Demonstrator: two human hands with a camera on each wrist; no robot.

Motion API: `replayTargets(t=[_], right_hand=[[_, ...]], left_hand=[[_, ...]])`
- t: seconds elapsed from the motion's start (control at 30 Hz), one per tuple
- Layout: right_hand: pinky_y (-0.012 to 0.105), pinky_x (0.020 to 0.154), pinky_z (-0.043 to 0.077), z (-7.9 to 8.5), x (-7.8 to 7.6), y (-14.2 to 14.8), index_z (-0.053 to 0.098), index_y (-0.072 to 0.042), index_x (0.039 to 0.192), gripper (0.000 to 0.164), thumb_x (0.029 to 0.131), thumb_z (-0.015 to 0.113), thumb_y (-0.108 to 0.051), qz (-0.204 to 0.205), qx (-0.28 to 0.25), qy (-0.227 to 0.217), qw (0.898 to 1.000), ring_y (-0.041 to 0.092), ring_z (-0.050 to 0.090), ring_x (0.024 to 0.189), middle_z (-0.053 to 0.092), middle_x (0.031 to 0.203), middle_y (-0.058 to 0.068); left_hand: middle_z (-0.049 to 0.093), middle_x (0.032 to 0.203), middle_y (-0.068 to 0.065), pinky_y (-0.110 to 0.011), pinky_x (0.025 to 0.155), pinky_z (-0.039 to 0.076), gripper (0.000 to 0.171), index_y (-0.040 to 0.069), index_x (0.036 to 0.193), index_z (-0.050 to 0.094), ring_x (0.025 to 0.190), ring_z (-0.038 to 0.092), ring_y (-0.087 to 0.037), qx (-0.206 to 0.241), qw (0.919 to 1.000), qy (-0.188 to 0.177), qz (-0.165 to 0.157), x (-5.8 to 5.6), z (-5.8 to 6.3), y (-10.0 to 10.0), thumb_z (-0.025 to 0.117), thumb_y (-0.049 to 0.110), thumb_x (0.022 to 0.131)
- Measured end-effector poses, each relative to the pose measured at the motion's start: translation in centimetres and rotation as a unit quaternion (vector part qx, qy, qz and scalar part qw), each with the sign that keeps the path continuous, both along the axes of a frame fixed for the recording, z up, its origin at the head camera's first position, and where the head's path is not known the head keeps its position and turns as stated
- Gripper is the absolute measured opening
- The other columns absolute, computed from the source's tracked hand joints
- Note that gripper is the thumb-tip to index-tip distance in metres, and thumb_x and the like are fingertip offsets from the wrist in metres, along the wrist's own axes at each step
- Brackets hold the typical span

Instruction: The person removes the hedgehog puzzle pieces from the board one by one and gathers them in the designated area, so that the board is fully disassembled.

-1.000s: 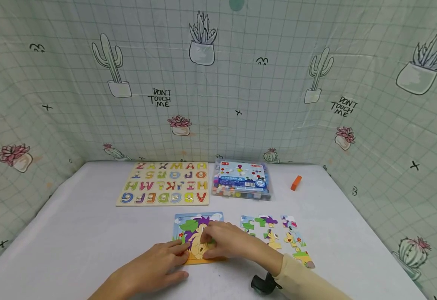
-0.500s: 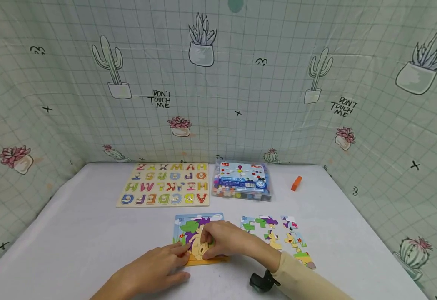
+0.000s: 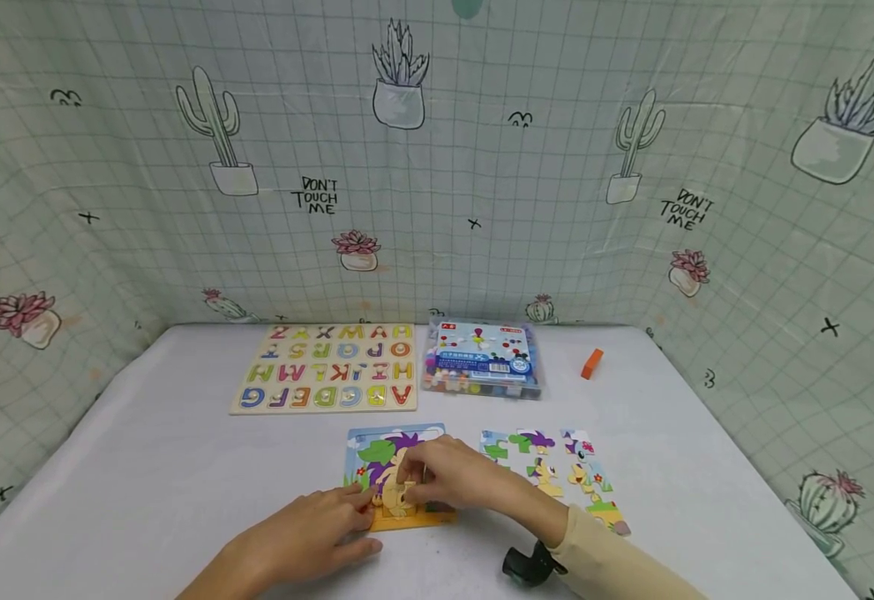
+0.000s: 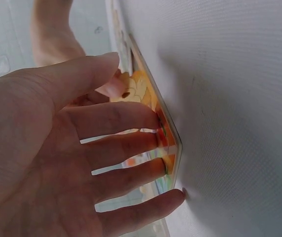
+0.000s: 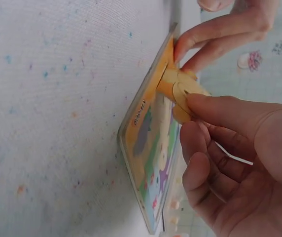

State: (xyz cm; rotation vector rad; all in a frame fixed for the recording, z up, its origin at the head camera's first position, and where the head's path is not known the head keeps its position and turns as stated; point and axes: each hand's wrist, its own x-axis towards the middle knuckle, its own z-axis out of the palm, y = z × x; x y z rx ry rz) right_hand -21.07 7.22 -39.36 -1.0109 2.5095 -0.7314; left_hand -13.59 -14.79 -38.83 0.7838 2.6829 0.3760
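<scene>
A picture puzzle board (image 3: pixel 407 524) with an orange lower border and a purple-haired cartoon figure lies on the table. My left hand (image 3: pixel 312 533) rests its fairly straight fingers on the board's left edge; the left wrist view shows those fingers (image 4: pixel 126 143) spread, the thumb apart. With thumb and fingers, my right hand (image 3: pixel 455 473) pinches a yellow puzzle piece (image 5: pixel 173 88). In the right wrist view the piece stands tilted up from the board near its orange border. My right hand covers part of the board in the head view.
Right of the board lie several separate puzzle pieces (image 3: pixel 546 477). Behind are a wooden alphabet board (image 3: pixel 322 412), a clear box of colourful parts (image 3: pixel 481 358) and an orange block (image 3: pixel 591 363). A black object (image 3: pixel 528 567) is beside my right wrist.
The yellow piece has come up from lying nearly flat, and an outline in the board shows beneath it. My right hand has risen slightly; my left hand stays almost still.
</scene>
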Motion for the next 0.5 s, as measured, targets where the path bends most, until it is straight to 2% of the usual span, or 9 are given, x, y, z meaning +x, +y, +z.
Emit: replayTargets(t=[0.03,0.13,0.27,0.5], right_hand=[[0.016,0.059,0.042,0.2,0.1,0.2,0.069,-0.018,0.09,0.003,0.09,0.07,-0.021,0.002,-0.002,0.001,1.0,0.0,0.048,0.061,0.057,0.069,-0.013],[0.016,0.059,0.041,0.6,0.2,0.8,0.07,-0.019,0.086,0.008,0.093,0.066,-0.02,0.009,-0.011,0.004,1.0,-0.001,0.048,0.058,0.058,0.067,-0.013],[0.016,0.061,0.044,1.1,0.4,2.5,0.07,-0.019,0.086,0.01,0.094,0.065,-0.019,0.023,-0.027,0.003,0.999,-0.003,0.05,0.061,0.06,0.071,-0.014],[0.017,0.064,0.049,1.4,0.2,7.2,0.074,-0.019,0.096,0.012,0.096,0.064,-0.025,0.037,-0.025,-0.006,0.999,-0.004,0.052,0.07,0.067,0.084,-0.014]], left_hand=[[0.056,0.143,-0.011,-0.058,0.102,0.046,0.044,0.012,0.115,0.074,0.134,0.051,-0.034,-0.001,1.0,0.002,-0.001,0.0,0.0,0.0,0.062,0.048,0.092],[0.057,0.143,-0.01,-0.056,0.101,0.047,0.043,0.011,0.114,0.074,0.133,0.052,-0.034,0.001,0.9998,0.018,-0.009,0.1,-0.1,0.0,0.062,0.047,0.093],[0.057,0.142,-0.01,-0.055,0.1,0.048,0.042,0.011,0.111,0.074,0.132,0.053,-0.033,0.008,0.9993,0.035,-0.015,0.3,-0.2,-0.1,0.061,0.047,0.093],[0.055,0.145,-0.008,-0.056,0.103,0.045,0.043,0.012,0.116,0.073,0.135,0.05,-0.034,0.006,0.9997,0.025,-0.003,0.4,-0.3,-0.3,0.062,0.046,0.092]])
